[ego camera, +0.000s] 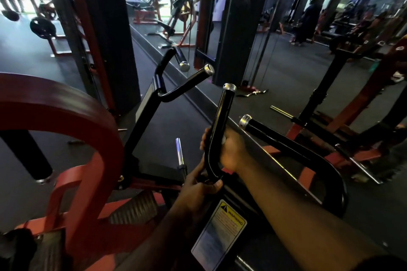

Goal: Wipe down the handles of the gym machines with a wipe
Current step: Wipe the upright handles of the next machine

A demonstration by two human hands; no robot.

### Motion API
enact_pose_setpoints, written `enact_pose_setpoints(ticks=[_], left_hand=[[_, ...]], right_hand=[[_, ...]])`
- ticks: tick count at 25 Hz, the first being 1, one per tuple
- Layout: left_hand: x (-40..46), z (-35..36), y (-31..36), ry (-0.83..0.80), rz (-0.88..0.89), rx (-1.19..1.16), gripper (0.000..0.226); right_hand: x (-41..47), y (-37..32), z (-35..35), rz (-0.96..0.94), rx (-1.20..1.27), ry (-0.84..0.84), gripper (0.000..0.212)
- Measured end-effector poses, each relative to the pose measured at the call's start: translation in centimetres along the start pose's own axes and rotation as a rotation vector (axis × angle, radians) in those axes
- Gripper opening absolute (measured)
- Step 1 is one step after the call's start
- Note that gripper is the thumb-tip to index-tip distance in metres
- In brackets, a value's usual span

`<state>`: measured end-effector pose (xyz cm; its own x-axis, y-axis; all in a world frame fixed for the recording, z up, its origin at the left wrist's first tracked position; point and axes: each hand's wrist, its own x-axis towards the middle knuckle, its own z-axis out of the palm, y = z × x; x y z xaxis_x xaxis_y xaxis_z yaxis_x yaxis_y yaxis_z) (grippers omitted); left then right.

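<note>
1. The right hand (231, 149) grasps the near black handle (218, 130) of the gym machine about halfway up, fingers curled round the far side of the bar and the thumb side towards the camera.
2. A small white patch shows between that hand's fingers and the bar; it may be the wipe (224, 139), though too little of it shows to be sure.
3. The left hand (202, 185) grips the same handle lower down, at its bend, with the thumb pressed across the front of the bar and the fingers wrapped behind.
4. The handle rises upright from the bend, tilts slightly right, and ends in a silver cap (229, 86).
5. A second black handle (275, 136) with a silver end lies just right of the right hand, angled up and to the left, apart from both hands.
6. Two more black handles (182, 86) with silver caps stand farther back on the left.
7. A white label with a yellow warning header (220, 233) sits on the machine below the hands, between the two forearms.
8. A curved red frame (66, 112) fills the left foreground.
9. A chrome peg (180, 152) stands upright just left of the hands.
10. A mirror wall (286, 50) behind reflects the floor and other machines.
</note>
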<state>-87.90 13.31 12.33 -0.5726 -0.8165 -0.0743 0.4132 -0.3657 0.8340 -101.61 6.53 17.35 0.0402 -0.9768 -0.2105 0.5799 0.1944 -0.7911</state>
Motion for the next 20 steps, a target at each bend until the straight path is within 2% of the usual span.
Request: enact_pose_setpoints(ticks=[2,3,6,8,12,15,18,20], left_hand=[[0.2,0.1,0.0,-0.008,-0.004,0.005,0.059],[0.1,-0.1,-0.1,-0.007,-0.006,0.009,0.057],[0.0,-0.4,-0.1,0.003,-0.043,0.021,0.070],[0.3,-1.0,-0.1,0.014,-0.091,0.033,0.082],[0.0,-0.9,0.0,0.017,-0.086,0.062,0.086],[-0.1,-0.2,0.7,0.008,-0.058,0.078,0.092],[-0.1,-0.3,0.7,0.019,-0.084,0.116,0.104],[-0.3,-0.2,0.7,0.033,-0.085,0.139,0.104]], right_hand=[[-0.3,-0.1,-0.7,0.077,-0.062,0.003,0.041],[0.4,-1.2,-0.4,0.066,-0.013,0.007,0.045],[3.5,-5.3,1.0,-0.136,0.280,0.027,0.053],[4.1,-5.8,1.6,-0.231,0.221,0.089,0.052],[0.6,-1.0,0.0,-0.033,0.024,0.009,0.046],[-0.5,-1.0,-0.6,0.093,-0.034,0.003,0.048],[2.2,-3.2,0.7,-0.081,0.168,0.078,0.052],[3.3,-3.8,1.4,-0.192,0.152,0.185,0.055]])
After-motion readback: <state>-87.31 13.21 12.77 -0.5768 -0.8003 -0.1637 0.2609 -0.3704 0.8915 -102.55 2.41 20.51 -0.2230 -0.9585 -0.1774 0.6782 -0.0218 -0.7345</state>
